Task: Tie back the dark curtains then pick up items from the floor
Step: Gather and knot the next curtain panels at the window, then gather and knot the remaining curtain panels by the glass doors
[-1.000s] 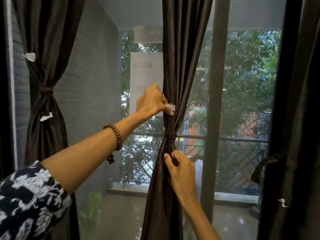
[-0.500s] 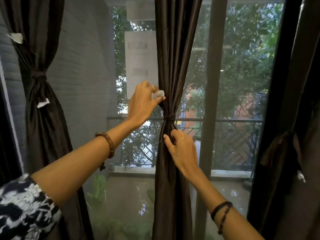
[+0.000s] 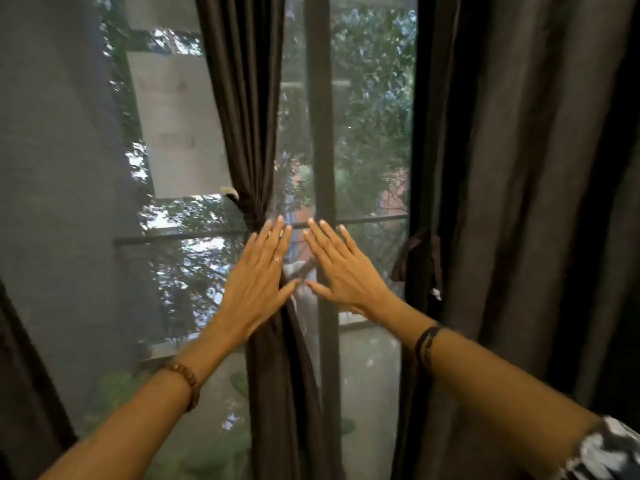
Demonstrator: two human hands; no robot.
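Ahead, both flat hands — left hand (image 3: 258, 282), right hand (image 3: 341, 268) — overlap tied curtain (image 3: 249, 116).

You're in a home, right up at a tall glass balcony door (image 3: 370, 140): dark curtain (image 3: 249, 109) knotted at its middle, heavier drapes (image 3: 526, 202) on the right, railing (image 3: 194, 235) and leafy trees beyond.
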